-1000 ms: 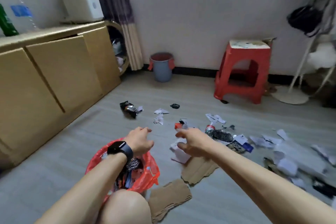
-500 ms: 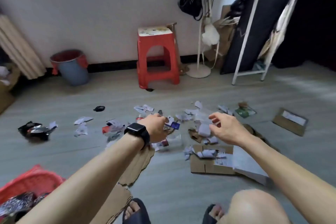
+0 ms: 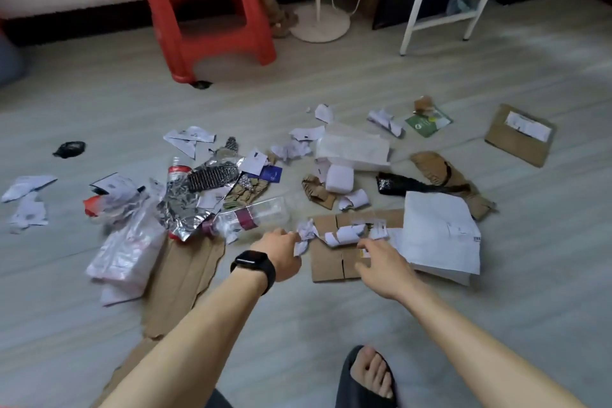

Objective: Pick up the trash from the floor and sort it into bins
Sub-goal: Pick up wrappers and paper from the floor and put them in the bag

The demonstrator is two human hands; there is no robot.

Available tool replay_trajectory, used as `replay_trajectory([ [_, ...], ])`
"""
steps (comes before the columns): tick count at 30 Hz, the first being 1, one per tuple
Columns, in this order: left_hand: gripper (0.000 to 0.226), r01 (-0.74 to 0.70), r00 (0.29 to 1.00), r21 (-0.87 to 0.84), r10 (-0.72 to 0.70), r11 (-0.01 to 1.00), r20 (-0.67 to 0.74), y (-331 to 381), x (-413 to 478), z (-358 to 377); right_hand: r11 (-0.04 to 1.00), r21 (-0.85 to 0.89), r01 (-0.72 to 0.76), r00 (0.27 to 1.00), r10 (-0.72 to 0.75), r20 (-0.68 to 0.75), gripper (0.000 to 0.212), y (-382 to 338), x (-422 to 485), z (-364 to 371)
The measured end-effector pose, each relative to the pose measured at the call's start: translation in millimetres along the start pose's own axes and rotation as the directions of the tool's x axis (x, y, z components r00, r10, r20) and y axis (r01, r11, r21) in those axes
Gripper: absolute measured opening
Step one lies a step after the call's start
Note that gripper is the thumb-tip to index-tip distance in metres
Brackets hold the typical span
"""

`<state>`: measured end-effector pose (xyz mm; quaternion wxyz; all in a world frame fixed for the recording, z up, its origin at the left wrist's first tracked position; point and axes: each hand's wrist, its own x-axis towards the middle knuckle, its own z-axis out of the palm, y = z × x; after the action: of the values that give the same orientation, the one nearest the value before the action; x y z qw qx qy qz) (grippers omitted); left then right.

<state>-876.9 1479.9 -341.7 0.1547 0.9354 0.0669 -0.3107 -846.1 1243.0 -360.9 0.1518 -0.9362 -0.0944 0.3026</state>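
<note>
Trash (image 3: 212, 182): loose on grey floor (image 3: 331, 83), spread around flat cardboard (image 3: 331, 263) on far, left and right sides.

Left hand (image 3: 278, 253): at left edge of cardboard, palm down, with black watch (image 3: 253, 263) on wrist. Curled forward at the fingers, touching crumpled paper (image 3: 305, 237). Pinched or merely touched: cannot tell, owing to blur and to fingertips hidden behind knuckles.

Right hand (image 3: 381, 258): over right half of cardboard, palm down, spread and relaxed at the fingers, holding nothing. Near rolled paper (image 3: 344, 233), not plainly touching it.

Crumpled paper: white, at far left corner of cardboard.

Rolled paper: white, lying along far edge of cardboard.

Bottle (image 3: 251, 219): clear plastic, on its side, just left of cardboard and beyond left hand.

Foil wrapper (image 3: 185, 209): silver, crinkled, left of cardboard past bottle.

Plastic bag (image 3: 129, 248): pale, flat, well left of cardboard.

Mailer (image 3: 440, 232): white, flat, overlapping right edge of cardboard.

Green packet (image 3: 427, 121): well beyond cardboard, to the right.

Stool (image 3: 205, 10): red plastic, upright, well beyond cardboard to the left, close to wall.

Foot (image 3: 367, 378): in dark sandal, on near side of cardboard, apart from it.
</note>
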Motion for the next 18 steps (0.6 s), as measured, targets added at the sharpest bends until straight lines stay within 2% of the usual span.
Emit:
replay_trajectory([
  [4, 0.061, 0.053, 0.998, -0.107, -0.051, 0.993, 0.024, -4.8, 57.7, 34.6, 0.997, 0.035, -0.073, 0.995, 0.075, -0.072, 0.043, 11.9, 62.3, 14.9],
  [6, 0.064, 0.054, 0.998, -0.180, -0.060, 0.982, -0.029, 1.9, 77.6, 46.4, 0.993, 0.065, -0.099, 0.985, 0.107, -0.137, 0.044, 13.5, 93.6, 9.8],
  [9, 0.063, 0.014, 0.993, -0.190, -0.036, 0.982, -0.115, 20.7, 106.3, 59.6, 0.981, 0.120, -0.153, 0.966, 0.174, -0.189, 0.049, 16.6, 145.1, 0.3],
  [14, 0.043, 0.003, 0.986, -0.162, -0.030, 0.987, -0.165, 33.7, 136.1, 80.4, 0.958, 0.085, -0.275, 0.946, 0.285, -0.157, 0.072, 15.8, 195.8, -3.2],
  [18, 0.030, -0.065, 0.966, -0.183, 0.016, 0.981, -0.257, 21.6, 133.8, 87.0, 0.942, 0.098, -0.321, 0.923, 0.334, -0.190, 0.078, 14.3, 208.0, 6.1],
])
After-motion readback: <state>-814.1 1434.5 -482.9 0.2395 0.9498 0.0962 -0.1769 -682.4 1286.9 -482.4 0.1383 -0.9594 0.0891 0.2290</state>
